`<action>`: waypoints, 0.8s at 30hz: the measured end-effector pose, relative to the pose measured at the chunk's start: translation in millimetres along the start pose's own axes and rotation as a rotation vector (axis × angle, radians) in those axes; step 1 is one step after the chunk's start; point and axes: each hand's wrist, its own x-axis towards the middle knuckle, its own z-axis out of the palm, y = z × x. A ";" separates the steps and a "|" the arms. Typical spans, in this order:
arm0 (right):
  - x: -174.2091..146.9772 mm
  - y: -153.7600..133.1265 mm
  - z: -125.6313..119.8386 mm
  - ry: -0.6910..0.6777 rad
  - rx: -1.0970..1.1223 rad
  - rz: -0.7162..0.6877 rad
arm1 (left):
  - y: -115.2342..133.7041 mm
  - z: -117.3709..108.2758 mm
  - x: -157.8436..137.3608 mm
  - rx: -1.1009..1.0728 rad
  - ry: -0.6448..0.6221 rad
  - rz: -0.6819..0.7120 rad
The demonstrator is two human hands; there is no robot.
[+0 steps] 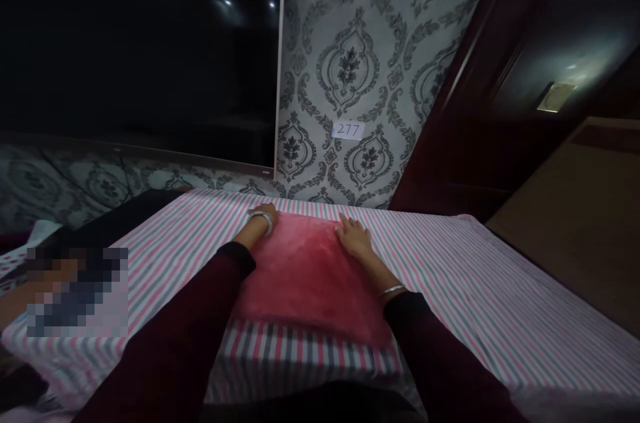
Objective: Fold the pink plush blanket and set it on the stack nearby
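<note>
A red plush cloth (310,276), roughly square, lies spread on a striped tablecloth (450,263), its near edge close to the table's front. At its far left corner is my left hand (267,212), bracelet at the wrist, with the fingers curled on the corner and partly hidden. My right hand (356,238) rests near the far right corner, palm down and fingers apart, one finger stretched toward the far edge. A thin bangle circles that wrist.
Behind the table, a large dark television (140,56) hangs on patterned wallpaper, beside a paper label (349,130) reading 277. A brown panel (575,210) stands to the right. At the left edge, another person's arm (20,300) reaches near the table, partly blurred out.
</note>
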 end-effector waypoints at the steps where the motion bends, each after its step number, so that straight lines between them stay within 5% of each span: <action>1: 5.6 -3.8 -0.4 -0.007 -0.002 0.010 | 6.6 6.3 2.8 0.042 -0.009 0.008; 6: 14.3 -8.9 31.8 0.029 -0.068 0.007 | 3.7 43.8 -1.6 0.173 -0.036 0.014; 11: 12.4 2.0 62.1 0.078 -0.075 0.003 | -15.2 56.9 3.5 0.208 0.017 -0.064; 18: 15.5 3.5 61.2 0.085 -0.046 0.006 | -31.7 52.6 26.2 0.009 0.042 -0.176; 24: 14.4 2.7 60.7 0.101 -0.030 -0.003 | -42.0 51.7 26.2 -0.285 0.155 -0.130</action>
